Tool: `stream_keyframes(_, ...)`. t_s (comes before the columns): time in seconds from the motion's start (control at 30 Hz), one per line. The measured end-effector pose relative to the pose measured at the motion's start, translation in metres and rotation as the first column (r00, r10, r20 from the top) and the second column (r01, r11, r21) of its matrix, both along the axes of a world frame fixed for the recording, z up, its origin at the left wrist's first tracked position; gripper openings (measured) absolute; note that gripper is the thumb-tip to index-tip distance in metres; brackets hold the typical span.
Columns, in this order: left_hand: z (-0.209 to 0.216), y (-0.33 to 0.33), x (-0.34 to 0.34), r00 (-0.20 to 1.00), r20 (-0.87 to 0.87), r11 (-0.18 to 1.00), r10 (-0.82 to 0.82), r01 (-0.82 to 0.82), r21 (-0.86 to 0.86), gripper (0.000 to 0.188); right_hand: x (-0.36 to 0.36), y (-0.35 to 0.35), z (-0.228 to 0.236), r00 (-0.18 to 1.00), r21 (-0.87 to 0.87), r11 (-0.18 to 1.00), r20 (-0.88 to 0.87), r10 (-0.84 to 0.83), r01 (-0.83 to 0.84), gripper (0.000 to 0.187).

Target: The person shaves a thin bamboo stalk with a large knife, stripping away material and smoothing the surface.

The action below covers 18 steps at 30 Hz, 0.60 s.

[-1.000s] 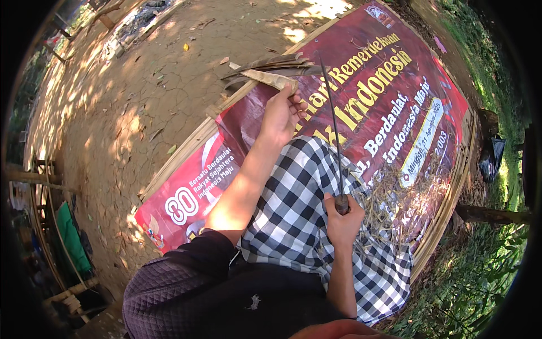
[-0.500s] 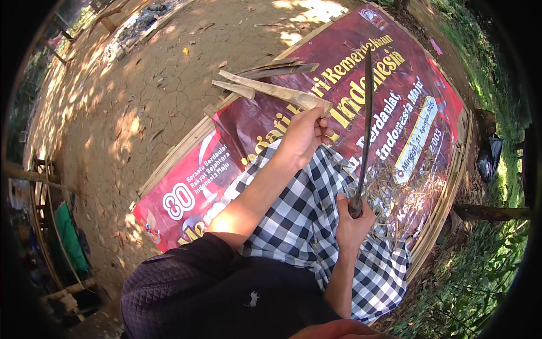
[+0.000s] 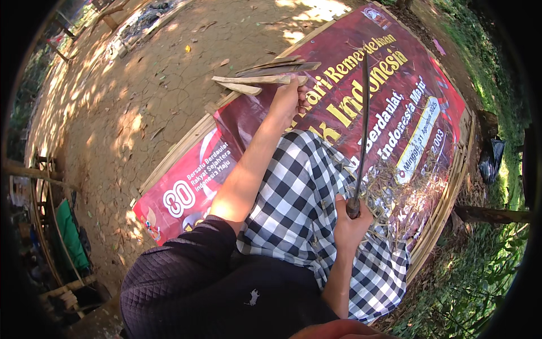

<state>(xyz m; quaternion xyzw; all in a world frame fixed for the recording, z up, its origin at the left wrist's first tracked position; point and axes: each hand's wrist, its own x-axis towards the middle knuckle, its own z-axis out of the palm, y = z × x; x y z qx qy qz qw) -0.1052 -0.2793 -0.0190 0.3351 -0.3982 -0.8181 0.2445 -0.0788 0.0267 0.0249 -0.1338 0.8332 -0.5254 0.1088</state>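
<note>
The pale slat (image 3: 259, 79), seemingly split bamboo or wood, lies across the upper left edge of the glossy maroon banner (image 3: 243, 118), reaching out past it over the bare earth (image 3: 141, 90). The left hand (image 3: 292, 95) has its grip clamped on the slat's right end, the fingertips partly hidden. A short pale slat (image 3: 241, 88) lies just below, and darker slats (image 3: 276, 69) lie just beyond.

The slat should be light and fairly stiff, perhaps bending a little along its length. Its edges may be splintery, so a pinch on its 2 flat faces looks safer than a slide along the rim. Held at 1 end, it will likely dip at the other; a hold nearer the middle would balance better. The slick banner may let it skid.

The right hand (image 3: 351, 223) has its grip clamped around the dark handle (image 3: 353, 208) of a machete, above the checked cloth (image 3: 293, 192) over the person's legs. The long, narrow blade (image 3: 365, 124) points away from the body, over the banner. The machete is probably the heavier of the 2 and rigid, with its length pulling toward the tip; the handle is the only sound place to hold it.
</note>
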Motion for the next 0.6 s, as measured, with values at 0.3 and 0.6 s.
stream_keyframes(0.3, -0.118, -0.037, 0.053, 0.888, -0.405, 0.759, 0.216, 0.108, 0.642, 0.057, 0.001, 0.002, -0.014, 0.999, -0.02, 0.999, 0.015, 0.04, -0.04, 0.034)
stream_keyframes(0.6, -0.09, -0.093, 0.061, 0.835, -0.193, 0.732, 0.515, -0.312, 0.605, 0.046, 0.003, 0.006, -0.009, 1.0, -0.01, 1.0, 0.022, 0.0, 0.0, 0.029)
